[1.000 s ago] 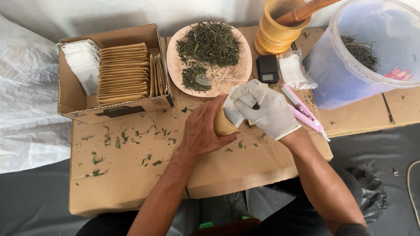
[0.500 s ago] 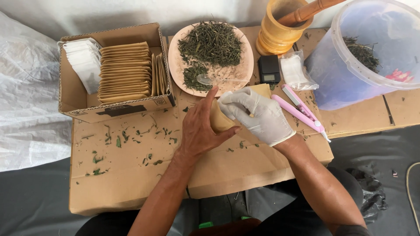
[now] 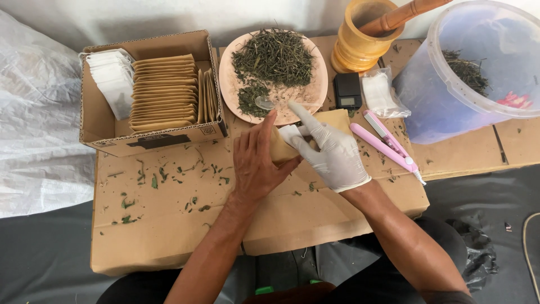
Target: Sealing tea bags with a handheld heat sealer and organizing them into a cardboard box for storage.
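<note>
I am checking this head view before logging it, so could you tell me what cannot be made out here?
- Brown paper pouch: mostly covered by the left hand and gloved right hand; whether its mouth is open is unclear.
- White sachet: only a corner shows between the fingers.
- Mortar interior: hidden by its wall and the pestle, itself cut by the top edge.
- Plastic bucket: cut by the right edge.
- Pocket scale display: too small to read.
</note>
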